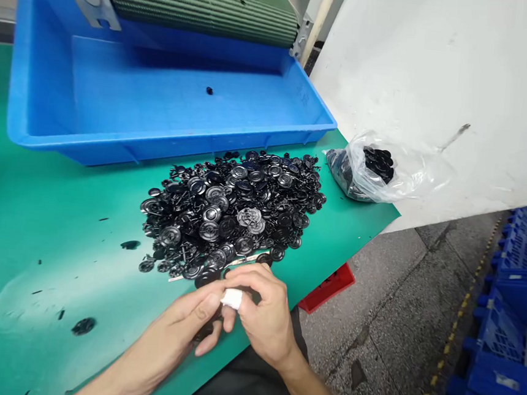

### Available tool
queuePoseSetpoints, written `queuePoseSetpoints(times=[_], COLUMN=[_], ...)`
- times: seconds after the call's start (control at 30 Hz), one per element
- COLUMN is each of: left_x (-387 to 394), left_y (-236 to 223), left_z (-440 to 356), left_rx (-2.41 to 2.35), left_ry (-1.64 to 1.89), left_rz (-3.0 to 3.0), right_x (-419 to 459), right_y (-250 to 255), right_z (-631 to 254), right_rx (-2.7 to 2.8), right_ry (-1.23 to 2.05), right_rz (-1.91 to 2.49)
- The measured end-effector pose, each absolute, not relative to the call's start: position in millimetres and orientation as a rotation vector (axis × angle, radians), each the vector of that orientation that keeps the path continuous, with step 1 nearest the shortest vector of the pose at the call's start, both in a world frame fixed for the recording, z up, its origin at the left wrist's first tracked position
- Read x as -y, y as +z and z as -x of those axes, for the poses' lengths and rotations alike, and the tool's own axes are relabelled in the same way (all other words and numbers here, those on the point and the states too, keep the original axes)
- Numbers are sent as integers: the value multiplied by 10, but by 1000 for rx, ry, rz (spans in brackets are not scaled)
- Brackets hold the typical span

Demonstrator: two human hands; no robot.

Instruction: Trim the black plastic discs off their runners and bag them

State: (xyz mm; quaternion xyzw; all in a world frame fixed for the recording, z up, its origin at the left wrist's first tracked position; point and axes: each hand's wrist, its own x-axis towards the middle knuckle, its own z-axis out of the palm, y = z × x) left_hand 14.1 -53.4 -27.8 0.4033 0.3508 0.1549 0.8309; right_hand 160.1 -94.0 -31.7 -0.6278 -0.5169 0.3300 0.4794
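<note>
My two hands meet at the table's front edge, just before a heap of small black round plastic parts. My left hand is closed, with dark plastic parts showing between its palm and curled fingers. My right hand is closed too, its fingertips against the left fingers. A white wrap shows at the right thumb's tip. Whatever the right fingers pinch is hidden. Beside the fingertips, at the heap's near edge, lies a pale thin strip.
Behind the heap stands a blue bin with one small black piece inside, below a green conveyor belt. An opened plastic bag of black parts sits right. Loose pieces dot the green table. A red crate is below; blue crates stand right.
</note>
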Motion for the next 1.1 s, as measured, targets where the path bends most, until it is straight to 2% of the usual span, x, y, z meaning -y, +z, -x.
queuePoseSetpoints(times=[0.17,0.43,0.83,1.1], left_x=[571,714,748,798], left_y=[-288,-282,-239,-294], left_z=[-163,-283,-289,-339], left_rx=[-796,-1010,-1006,-988], left_ry=[311,479,535,651], left_rz=[-1037,-1343,-1249,-1133], right_x=[985,977,933,964], right_y=[-289,-307,-243,-325], right_z=[-1583,-1678,-1541,-1526], right_rx=[1417,1534,1189,847], right_ry=[644,664,827,1086], right_rz=[1545,1514,1668,1376])
